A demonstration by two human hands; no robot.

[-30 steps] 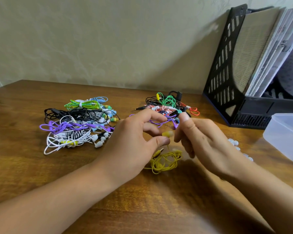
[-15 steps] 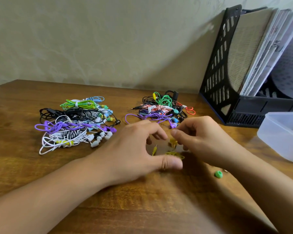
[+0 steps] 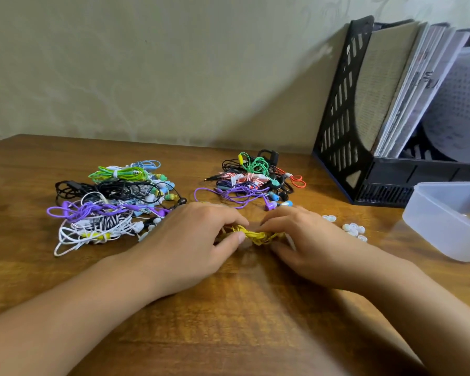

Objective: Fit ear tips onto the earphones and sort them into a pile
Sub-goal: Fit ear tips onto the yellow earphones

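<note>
A bundled yellow earphone cable [image 3: 258, 236] lies on the wooden table [image 3: 228, 321] between my hands. My left hand [image 3: 193, 245] pinches its left end with thumb and fingers. My right hand [image 3: 307, 242] curls its fingers over the right end. A large pile of earphones [image 3: 111, 202] in purple, white, black and green sits to the left. A smaller pile of earphones [image 3: 253, 180] lies behind my hands. Several loose white ear tips [image 3: 353, 229] are scattered right of my right hand.
A translucent plastic container [image 3: 451, 221] stands at the right edge. A black file holder [image 3: 347, 109] with papers stands against the wall at the back right. The wall runs along the table's far edge.
Both hands dropped from holding a yellow earbud in the air down to the table. They now gather the yellow cable into a bundle between them.
</note>
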